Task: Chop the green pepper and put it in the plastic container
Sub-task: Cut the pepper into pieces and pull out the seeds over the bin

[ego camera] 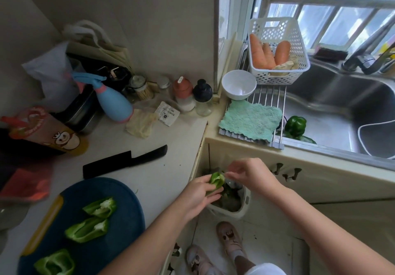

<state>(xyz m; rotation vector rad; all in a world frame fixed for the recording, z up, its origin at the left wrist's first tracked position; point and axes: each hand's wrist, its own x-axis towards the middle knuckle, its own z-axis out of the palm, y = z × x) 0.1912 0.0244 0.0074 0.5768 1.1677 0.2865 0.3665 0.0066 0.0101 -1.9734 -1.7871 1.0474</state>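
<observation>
The left hand grips a pepper piece over the bin on the floor. Just to its right, the right hand pinches the piece's far edge with narrowed fingertips. Three cut peppers lie on the blue cutting board, near left.

Green pepper pieces on a dark blue board; black knife; orange carrots in a white lattice basket.
</observation>
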